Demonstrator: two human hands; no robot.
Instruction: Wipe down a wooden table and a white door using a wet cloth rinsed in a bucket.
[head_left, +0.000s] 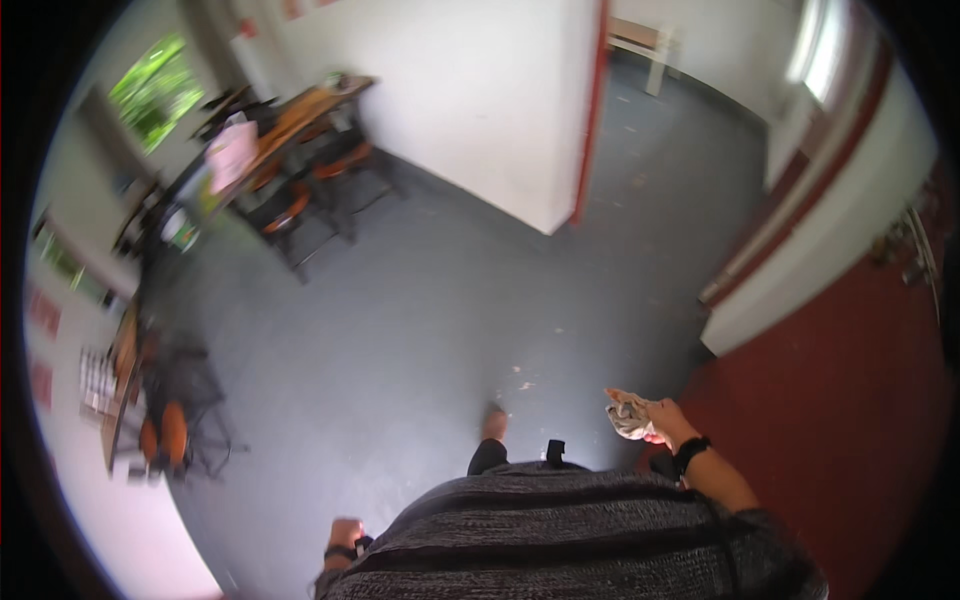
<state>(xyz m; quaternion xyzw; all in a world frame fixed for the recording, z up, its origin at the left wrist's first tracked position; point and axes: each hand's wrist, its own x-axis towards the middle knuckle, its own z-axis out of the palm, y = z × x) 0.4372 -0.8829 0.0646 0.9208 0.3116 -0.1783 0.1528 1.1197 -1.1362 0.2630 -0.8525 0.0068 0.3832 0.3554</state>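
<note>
My right hand (664, 420) grips a crumpled cloth (628, 415), pale beige with darker patches, held out to the right of my body. A black band circles that wrist. At the lower left, my left hand (346, 531) hangs beside my body, a dark band on its wrist too. Its fingers are partly hidden, and whether they are closed cannot be made out. One bare foot (494, 424) shows on the grey floor (420, 330) ahead of my striped dark shirt.
A red floor area (810, 435) lies to the right, past a low white wall end (731, 322). Ahead stands a white partition (487, 112) with a red edge. A wooden table (307, 112) with a pink bag (232, 154) and chairs (277, 210) is at upper left. More chairs (174, 431) stand at left.
</note>
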